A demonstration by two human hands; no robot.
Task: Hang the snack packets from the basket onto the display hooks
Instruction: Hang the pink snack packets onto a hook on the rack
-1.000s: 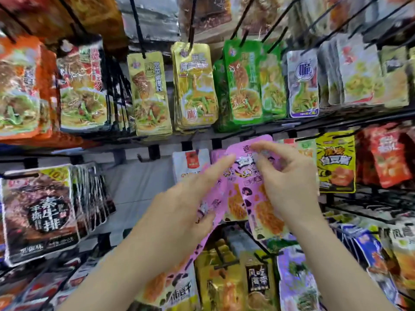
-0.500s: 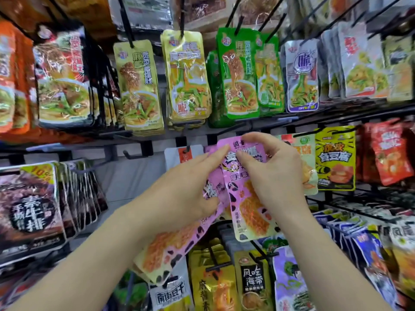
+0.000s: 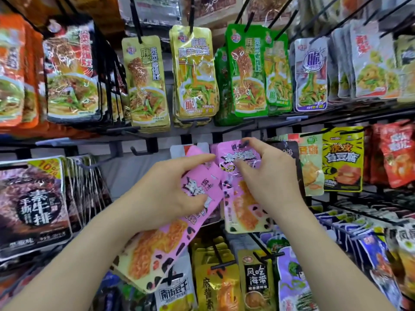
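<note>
as it did before, right hand (image 3: 271,176) pinches packet (image 3: 244,212).

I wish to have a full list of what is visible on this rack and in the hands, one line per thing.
single pink packet: one, pink with orange print, upright, centre.
pink packet stack: several, count unclear, pink, tilted, lower centre.
empty hook: one, black, just above and left of the hands.
gold packets: two hanging bunches, gold-yellow, top row centre.
green packets: several, green, top row, right of the gold ones.
dark packets: one row, brown-black, middle left.
yellow packet: one in front, yellow and black, right of the hands.
red packets: several, red, far right.
left hand: one, grips the pink packet stack.
right hand: one, pinches the single pink packet at its top.
</note>
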